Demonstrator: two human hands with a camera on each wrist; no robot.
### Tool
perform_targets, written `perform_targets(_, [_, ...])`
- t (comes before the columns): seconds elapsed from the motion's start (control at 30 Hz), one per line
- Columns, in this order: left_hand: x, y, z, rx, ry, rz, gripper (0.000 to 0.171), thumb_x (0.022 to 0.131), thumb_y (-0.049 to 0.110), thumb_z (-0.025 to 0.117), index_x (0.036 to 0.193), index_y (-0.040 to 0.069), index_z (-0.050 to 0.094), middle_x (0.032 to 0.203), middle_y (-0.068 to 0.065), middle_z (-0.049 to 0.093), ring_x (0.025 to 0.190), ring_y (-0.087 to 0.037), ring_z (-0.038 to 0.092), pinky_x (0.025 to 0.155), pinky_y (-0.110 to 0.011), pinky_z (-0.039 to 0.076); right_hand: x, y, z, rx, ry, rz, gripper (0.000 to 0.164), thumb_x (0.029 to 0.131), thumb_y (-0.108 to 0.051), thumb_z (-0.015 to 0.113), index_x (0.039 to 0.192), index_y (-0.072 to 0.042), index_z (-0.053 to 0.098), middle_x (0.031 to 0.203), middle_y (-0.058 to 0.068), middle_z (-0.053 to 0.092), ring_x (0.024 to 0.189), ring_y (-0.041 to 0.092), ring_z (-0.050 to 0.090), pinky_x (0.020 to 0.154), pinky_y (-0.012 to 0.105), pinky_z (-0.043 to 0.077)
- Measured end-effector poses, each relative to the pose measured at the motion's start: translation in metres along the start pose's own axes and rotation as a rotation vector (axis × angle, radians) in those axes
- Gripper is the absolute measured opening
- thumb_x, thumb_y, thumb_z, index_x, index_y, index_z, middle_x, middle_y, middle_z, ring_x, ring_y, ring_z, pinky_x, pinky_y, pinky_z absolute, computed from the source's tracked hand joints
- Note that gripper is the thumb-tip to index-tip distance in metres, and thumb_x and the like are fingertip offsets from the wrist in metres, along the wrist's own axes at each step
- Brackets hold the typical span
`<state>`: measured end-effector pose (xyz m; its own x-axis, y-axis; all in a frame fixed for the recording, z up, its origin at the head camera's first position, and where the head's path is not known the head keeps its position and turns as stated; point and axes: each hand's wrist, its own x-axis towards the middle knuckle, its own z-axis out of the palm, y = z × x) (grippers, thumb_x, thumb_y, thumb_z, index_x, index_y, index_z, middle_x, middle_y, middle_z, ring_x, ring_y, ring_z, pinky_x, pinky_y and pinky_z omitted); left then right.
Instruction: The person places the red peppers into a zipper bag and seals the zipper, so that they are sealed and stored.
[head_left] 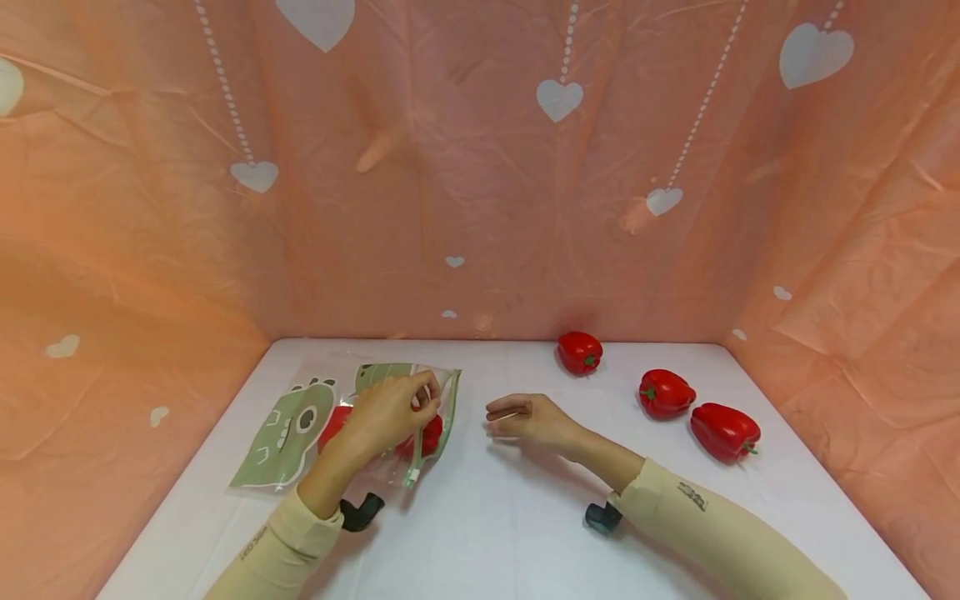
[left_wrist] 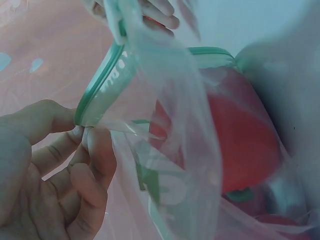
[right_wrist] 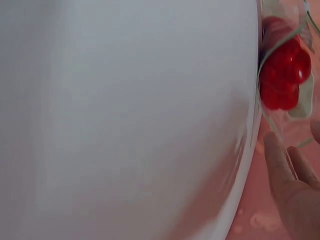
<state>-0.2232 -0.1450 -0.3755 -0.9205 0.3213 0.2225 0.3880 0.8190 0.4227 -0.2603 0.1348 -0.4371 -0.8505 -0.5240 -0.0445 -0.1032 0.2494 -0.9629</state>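
Observation:
On the left half of the table lies a clear zip bag [head_left: 273, 446] with a green cartoon print and a green zip edge. My left hand [head_left: 390, 412] pinches the bag's zip rim between thumb and fingertips, and the mouth gapes. Inside the bag, a red bell pepper [left_wrist: 240, 135] shows close up in the left wrist view, with more red behind the film. To the right of the bag mouth, my right hand [head_left: 536, 421] hovers over the table with fingers extended and nothing in them. The right wrist view shows its fingers [right_wrist: 277, 157] near the bag opening.
Three loose red bell peppers stand to the right: one at the back [head_left: 580, 352], one further right [head_left: 666, 393] and one nearer the right edge [head_left: 725, 432]. Orange curtains [head_left: 495, 208] with white hearts enclose the white table [head_left: 465, 542] at the back and sides.

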Motion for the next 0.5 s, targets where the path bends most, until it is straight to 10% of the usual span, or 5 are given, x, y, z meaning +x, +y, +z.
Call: perform_targets(0.5, [-0.003, -0.001, -0.002, -0.015, 0.006, 0.014, 0.005, 0.099, 0.019, 0.075, 0.1, 0.02, 0.07, 0.083, 0.009, 0.07, 0.071, -0.009, 0.06, 0.063, -0.031, 0.049, -0.016, -0.001, -0.057, -0.13, 0.247, -0.01, 0.045, 0.102, -0.015, 0.074, 0.139, 0.009, 0.063, 0.13, 0.025, 0.072, 0.119, 0.033, 0.072, 0.097, 0.026, 0.057])
